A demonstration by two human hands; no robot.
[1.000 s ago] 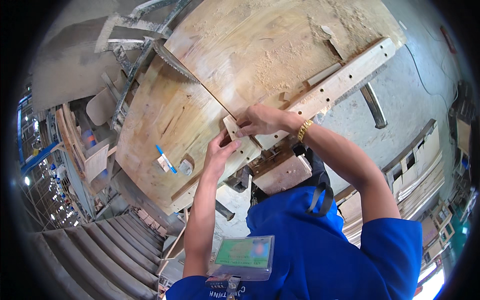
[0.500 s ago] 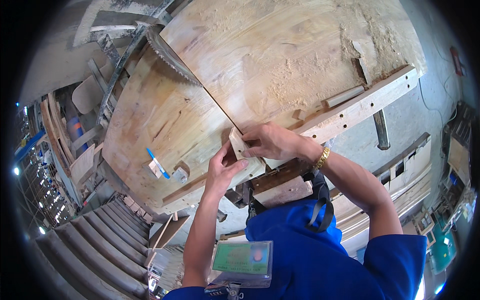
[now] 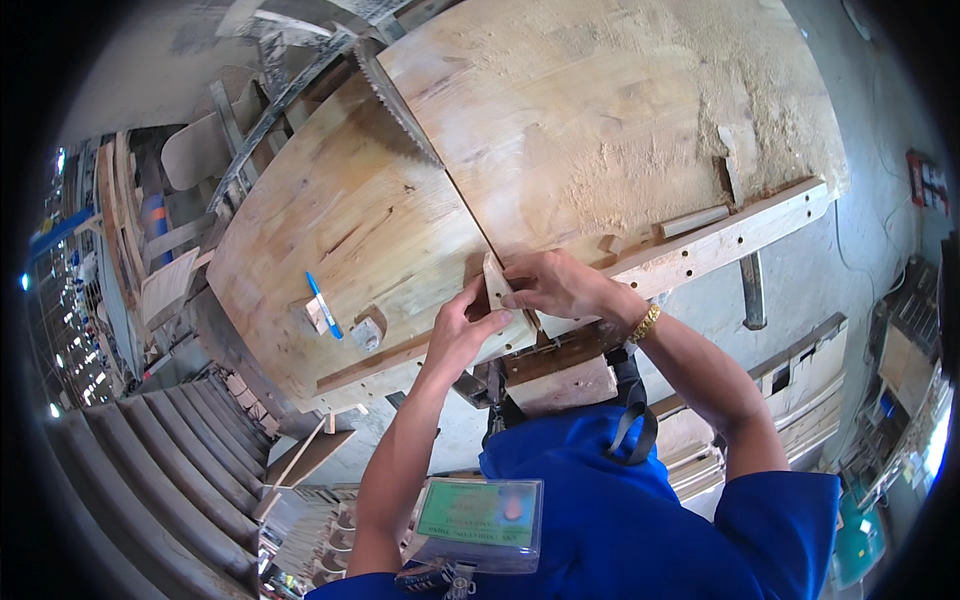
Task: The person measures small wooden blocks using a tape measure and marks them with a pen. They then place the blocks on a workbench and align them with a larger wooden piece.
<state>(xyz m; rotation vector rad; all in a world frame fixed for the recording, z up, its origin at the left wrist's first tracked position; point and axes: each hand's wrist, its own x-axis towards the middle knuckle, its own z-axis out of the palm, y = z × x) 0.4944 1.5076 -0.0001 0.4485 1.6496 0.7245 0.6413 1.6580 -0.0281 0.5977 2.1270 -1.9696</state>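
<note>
Between my two hands a small tapered wood block [image 3: 496,286] stands at the near edge of the wooden saw table [image 3: 370,240], by the end of the blade slot. My left hand [image 3: 464,328] grips its left side, thumb and fingers closed on it. On the other side my right hand [image 3: 558,285] pinches the same block, with a gold bracelet at the wrist. The slot runs up from the block to the round, toothed saw blade [image 3: 400,115], whose lower part is hidden under the tabletop. Whether the blade turns I cannot tell.
A blue marker [image 3: 323,305] lies on the table's left part, next to a small pale block [image 3: 367,334]. A drilled wooden rail [image 3: 710,245] runs along the near edge, with a loose wood strip [image 3: 695,221] above it. Sawdust [image 3: 640,170] covers the right part.
The view has shifted, so the table and blade appear further right. The block has turned slightly between my fingers and now shows a narrower face; both hands keep their hold.
</note>
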